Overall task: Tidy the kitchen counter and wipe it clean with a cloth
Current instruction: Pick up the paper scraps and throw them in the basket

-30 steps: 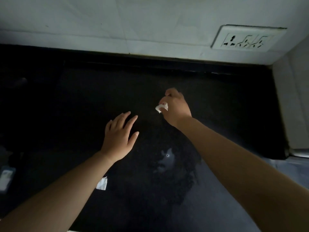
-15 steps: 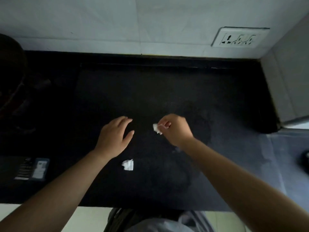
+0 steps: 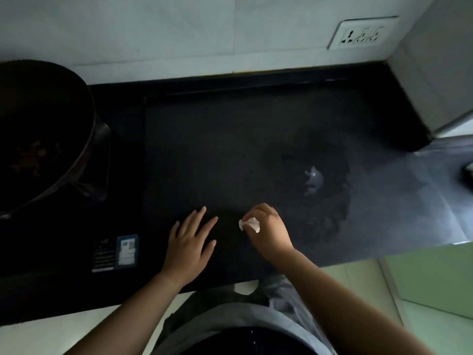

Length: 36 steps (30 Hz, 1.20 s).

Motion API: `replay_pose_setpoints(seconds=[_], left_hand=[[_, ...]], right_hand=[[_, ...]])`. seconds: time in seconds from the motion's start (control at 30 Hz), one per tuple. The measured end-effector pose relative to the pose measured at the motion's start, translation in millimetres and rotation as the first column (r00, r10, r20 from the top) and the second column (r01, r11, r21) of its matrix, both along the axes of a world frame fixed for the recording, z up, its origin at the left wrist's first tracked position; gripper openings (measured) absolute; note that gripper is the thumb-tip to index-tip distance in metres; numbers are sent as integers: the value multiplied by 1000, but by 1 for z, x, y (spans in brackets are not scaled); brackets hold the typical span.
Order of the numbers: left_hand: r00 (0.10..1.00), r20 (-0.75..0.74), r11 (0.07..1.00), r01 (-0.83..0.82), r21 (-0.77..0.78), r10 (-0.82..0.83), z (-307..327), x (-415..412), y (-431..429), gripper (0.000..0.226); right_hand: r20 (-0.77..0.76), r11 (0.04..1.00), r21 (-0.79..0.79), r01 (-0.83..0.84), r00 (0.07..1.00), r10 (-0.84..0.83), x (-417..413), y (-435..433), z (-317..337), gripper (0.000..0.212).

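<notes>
The black kitchen counter (image 3: 230, 149) fills the middle of the view. My right hand (image 3: 268, 230) is near its front edge, fingers pinched on small white paper scraps (image 3: 249, 224) that stick out to the left of the fingers. Just to the left, my left hand (image 3: 190, 243) rests flat on the counter with fingers spread and nothing in it. No cloth is in view.
A dark pan (image 3: 38, 134) with food bits sits at the far left on a stove. A label sticker (image 3: 126, 251) lies on the stove's front. A wall socket (image 3: 362, 34) is at the upper right. A side wall (image 3: 435, 73) closes the right end.
Both hands have drawn back toward the counter's front edge. The loose white scrap that lay near the left hand is no longer on the counter; the right hand's bundle looks bigger.
</notes>
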<state>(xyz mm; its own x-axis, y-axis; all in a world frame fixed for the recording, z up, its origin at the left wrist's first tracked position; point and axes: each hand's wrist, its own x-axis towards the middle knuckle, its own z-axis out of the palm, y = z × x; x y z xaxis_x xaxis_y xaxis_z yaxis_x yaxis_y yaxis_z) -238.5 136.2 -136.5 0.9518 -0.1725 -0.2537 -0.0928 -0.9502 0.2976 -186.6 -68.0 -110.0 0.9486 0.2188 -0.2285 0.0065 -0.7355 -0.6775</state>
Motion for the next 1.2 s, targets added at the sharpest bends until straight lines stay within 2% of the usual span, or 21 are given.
replay_pose_setpoints(seconds=[0.07,0.3,0.43,0.53,0.7,0.9,1.07,1.2], left_hand=[[1000,23,1000,20,-18,-20,-2,-6,7,52],[997,34,998,63,-22,-63,-5,-5,14,54],[996,50,997,75,-11,-74,-11,-6,16,52],[996,53,997,78,-4,-78,-15,-7,16,53],[995,50,996,86,-6,-86,-16,-7,18,53],[995,56,996,85,-20,-83,-15,-7,17,52],[995,58,996,83,-28,-81,-10,-7,16,53],[997,20,993,78,-83,-77,-5,-5,16,57]], right_hand=[[32,998,-55,21,999,-20,-5,2,0,16],[-40,992,-123,-37,999,32,-15,7,4,43],[-46,977,-201,-74,997,66,-13,17,4,32],[-60,964,-252,-87,995,74,-15,22,2,32],[-41,974,-228,-4,999,-6,-23,27,5,31],[-4,975,-219,-39,999,39,-33,27,8,26],[-112,979,-103,177,976,-189,-38,27,3,25],[-185,959,-4,283,942,-279,-42,27,7,20]])
